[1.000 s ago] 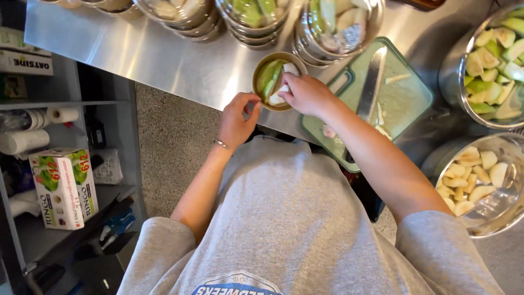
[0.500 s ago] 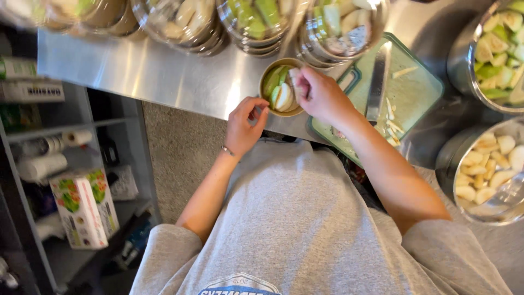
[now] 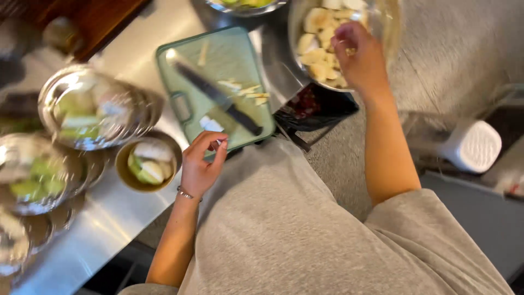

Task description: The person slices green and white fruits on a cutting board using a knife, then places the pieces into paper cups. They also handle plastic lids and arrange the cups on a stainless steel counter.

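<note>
Over the steel counter [image 3: 109, 229] | left hand [image 3: 201, 164] curled loosely, empty, beside small brown bowl [image 3: 146, 164] | right hand [image 3: 360, 54] reaches into metal bowl [image 3: 305, 27], grip unclear.

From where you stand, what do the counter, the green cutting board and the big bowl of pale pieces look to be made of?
The counter looks like brushed stainless steel: grey, with soft streaky reflections. The green cutting board seems to be matte plastic, with a moulded handle slot and no shine. The big bowl, where the right hand reaches, appears to be polished metal, judging by its bright rim, though blur leaves this open.
</note>
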